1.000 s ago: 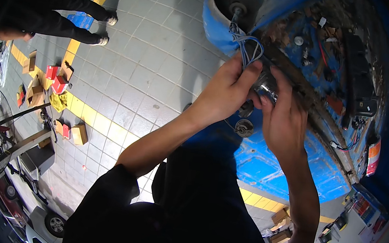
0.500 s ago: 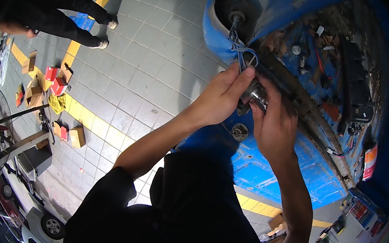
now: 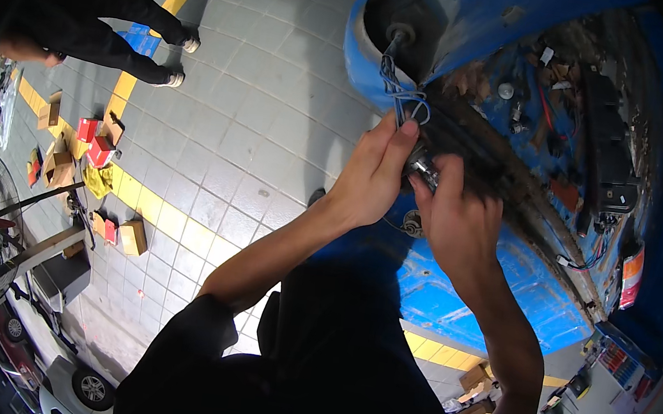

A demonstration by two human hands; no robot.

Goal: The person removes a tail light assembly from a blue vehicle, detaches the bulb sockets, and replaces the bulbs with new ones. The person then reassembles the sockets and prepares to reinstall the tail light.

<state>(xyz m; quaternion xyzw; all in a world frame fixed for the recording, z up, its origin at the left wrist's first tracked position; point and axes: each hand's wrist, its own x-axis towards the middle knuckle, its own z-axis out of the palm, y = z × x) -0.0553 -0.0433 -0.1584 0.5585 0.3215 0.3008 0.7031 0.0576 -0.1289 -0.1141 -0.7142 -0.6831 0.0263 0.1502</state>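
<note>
Left hand point(image 3: 373, 171): thumb and fingers pinch the lower end of the grey-blue wires point(image 3: 390, 83); I can't tell whether it also clamps the part. Right hand point(image 3: 464, 215): thumb and fingers curled round the shiny metal part point(image 3: 425, 167), which sits between the hands.

Risks, left to right: wires run from the pinch up into the blue bodywork point(image 3: 468, 38), so I'd expect a hard tug to strain them; the loop just above the grip could snag. The part looks smooth and may slip if my right fingers twist unevenly.

Around: far left of the grip, a co-worker's legs point(image 3: 130, 59) and cartons point(image 3: 131, 237), not in my way. Just below, a small round metal piece point(image 3: 412, 223), could catch. Right, a grimy ledge point(image 3: 522, 168) cramps the right knuckles; farther right, a black housing point(image 3: 604, 141) and a red-orange lamp point(image 3: 631, 277).
</note>
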